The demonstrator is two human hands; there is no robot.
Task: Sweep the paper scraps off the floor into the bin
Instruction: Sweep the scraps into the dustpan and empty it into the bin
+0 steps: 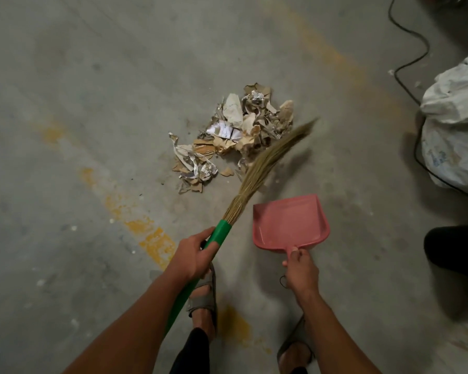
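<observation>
A heap of torn brown and white paper scraps (235,133) lies on the grey concrete floor in the middle of the view. My left hand (193,256) grips the green handle of a straw broom (265,164). Its blurred bristles reach up and right along the heap's right edge. My right hand (299,268) holds the stub handle of a pink dustpan (289,222). The pan is empty and hangs just below and right of the heap, its mouth facing the scraps. No bin is plainly in view.
White plastic sacks (454,117) sit at the right edge with a black cable (411,60) looping past them. A dark object (454,249) stands at lower right. My sandalled feet (203,300) are below the hands. Faded yellow paint marks (152,238) cross the floor.
</observation>
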